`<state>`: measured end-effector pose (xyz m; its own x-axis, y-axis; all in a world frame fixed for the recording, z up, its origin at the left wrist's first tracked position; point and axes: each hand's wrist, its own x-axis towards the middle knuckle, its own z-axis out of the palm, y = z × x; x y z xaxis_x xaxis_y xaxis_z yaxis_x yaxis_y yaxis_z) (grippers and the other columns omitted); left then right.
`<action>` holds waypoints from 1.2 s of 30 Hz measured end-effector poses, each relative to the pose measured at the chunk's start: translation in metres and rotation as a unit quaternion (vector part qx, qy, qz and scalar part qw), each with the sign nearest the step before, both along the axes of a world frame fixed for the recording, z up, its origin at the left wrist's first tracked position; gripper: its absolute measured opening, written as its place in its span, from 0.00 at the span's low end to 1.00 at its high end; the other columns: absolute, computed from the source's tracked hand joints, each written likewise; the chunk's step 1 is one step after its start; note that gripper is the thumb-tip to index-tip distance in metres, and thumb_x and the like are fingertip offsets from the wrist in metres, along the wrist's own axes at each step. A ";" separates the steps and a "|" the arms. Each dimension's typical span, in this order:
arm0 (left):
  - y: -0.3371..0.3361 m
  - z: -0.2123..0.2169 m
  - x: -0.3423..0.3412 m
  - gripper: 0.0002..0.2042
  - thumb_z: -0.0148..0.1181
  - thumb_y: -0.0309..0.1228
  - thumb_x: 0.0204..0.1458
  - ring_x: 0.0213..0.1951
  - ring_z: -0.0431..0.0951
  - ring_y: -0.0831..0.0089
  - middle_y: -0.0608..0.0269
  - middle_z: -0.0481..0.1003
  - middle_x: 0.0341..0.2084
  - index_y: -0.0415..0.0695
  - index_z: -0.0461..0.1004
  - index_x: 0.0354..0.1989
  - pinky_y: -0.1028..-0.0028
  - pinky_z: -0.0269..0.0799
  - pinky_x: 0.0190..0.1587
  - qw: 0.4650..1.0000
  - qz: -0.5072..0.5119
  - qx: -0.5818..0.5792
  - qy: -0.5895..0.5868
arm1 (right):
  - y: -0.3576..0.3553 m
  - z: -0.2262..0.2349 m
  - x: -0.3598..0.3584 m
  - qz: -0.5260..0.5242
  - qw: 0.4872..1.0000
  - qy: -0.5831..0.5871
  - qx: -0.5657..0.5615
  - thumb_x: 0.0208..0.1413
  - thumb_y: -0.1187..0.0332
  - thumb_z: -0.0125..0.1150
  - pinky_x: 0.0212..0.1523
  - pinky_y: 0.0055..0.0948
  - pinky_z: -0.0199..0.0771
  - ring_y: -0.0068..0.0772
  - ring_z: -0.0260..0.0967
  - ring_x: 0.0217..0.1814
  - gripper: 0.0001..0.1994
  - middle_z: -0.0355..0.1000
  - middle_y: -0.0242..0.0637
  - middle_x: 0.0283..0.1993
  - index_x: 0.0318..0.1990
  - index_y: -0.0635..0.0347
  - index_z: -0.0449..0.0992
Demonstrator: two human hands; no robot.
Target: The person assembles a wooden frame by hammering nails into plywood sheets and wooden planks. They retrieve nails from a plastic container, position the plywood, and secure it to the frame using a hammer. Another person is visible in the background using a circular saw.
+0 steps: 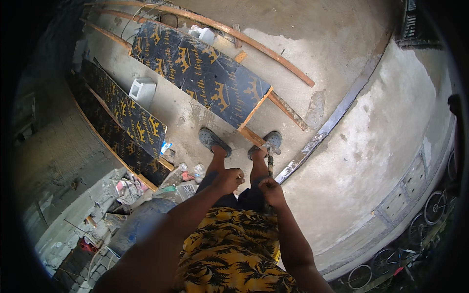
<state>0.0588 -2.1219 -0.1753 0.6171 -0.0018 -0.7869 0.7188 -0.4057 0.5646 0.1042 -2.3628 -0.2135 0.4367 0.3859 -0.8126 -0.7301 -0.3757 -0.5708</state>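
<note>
My right hand is closed round the handle of a hammer. Its metal head points away from me, over my right foot and near the end of a wooden strip. To the left, in front of my body, my left hand is closed with the fingertips pinched together. Whatever may be between those fingers is too small to make out. Beyond my feet lies a long black panel with gold crown print and a wooden edge; its near end is closest to the hammer.
A narrower black panel lies at the left beside a grey concrete block. Long wooden strips stretch behind the large panel. Rubble and a blue drum are at lower left. A raised ledge runs along the right.
</note>
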 end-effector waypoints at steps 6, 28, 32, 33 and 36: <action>0.020 -0.020 -0.025 0.12 0.67 0.35 0.57 0.40 0.82 0.53 0.48 0.81 0.34 0.40 0.78 0.41 0.60 0.76 0.43 0.997 -0.019 0.077 -0.005 | -0.030 -0.012 0.014 0.023 0.998 0.051 0.021 0.61 0.74 0.63 0.33 0.21 0.68 0.15 0.67 0.32 0.05 0.72 0.25 0.32 0.43 0.58 0.76; 0.021 -0.058 -0.048 0.12 0.68 0.36 0.55 0.41 0.83 0.53 0.48 0.81 0.34 0.40 0.78 0.40 0.59 0.76 0.45 0.992 0.104 0.065 0.028 | -0.027 -0.014 0.031 0.186 0.977 0.070 -0.082 0.55 0.74 0.62 0.39 0.26 0.71 0.22 0.69 0.35 0.09 0.72 0.30 0.34 0.44 0.57 0.77; 0.020 -0.060 -0.047 0.11 0.68 0.33 0.56 0.39 0.83 0.56 0.49 0.82 0.34 0.38 0.78 0.39 0.62 0.77 0.43 0.993 0.092 0.075 0.020 | -0.029 -0.020 0.031 0.227 0.969 0.033 -0.091 0.54 0.73 0.63 0.45 0.28 0.74 0.25 0.72 0.41 0.10 0.75 0.34 0.38 0.44 0.57 0.78; 0.020 -0.060 -0.046 0.11 0.68 0.33 0.56 0.38 0.83 0.56 0.49 0.82 0.34 0.38 0.78 0.39 0.62 0.77 0.43 0.992 0.096 0.074 0.018 | -0.029 -0.020 0.032 0.222 0.972 0.020 -0.072 0.54 0.73 0.63 0.45 0.28 0.74 0.25 0.72 0.41 0.10 0.75 0.34 0.38 0.44 0.57 0.78; 0.021 -0.065 -0.046 0.12 0.68 0.35 0.55 0.40 0.83 0.55 0.50 0.81 0.35 0.40 0.78 0.40 0.59 0.77 0.44 0.992 0.106 0.067 0.018 | -0.028 -0.018 0.032 0.219 0.973 0.017 -0.066 0.54 0.73 0.63 0.46 0.28 0.74 0.25 0.72 0.41 0.10 0.75 0.33 0.38 0.44 0.57 0.78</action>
<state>0.0129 -2.1011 -0.2400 0.5643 0.2304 -0.7928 0.8143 -0.3133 0.4886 0.1366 -2.3912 -0.2311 0.2261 0.4209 -0.8785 -0.5016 -0.7228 -0.4754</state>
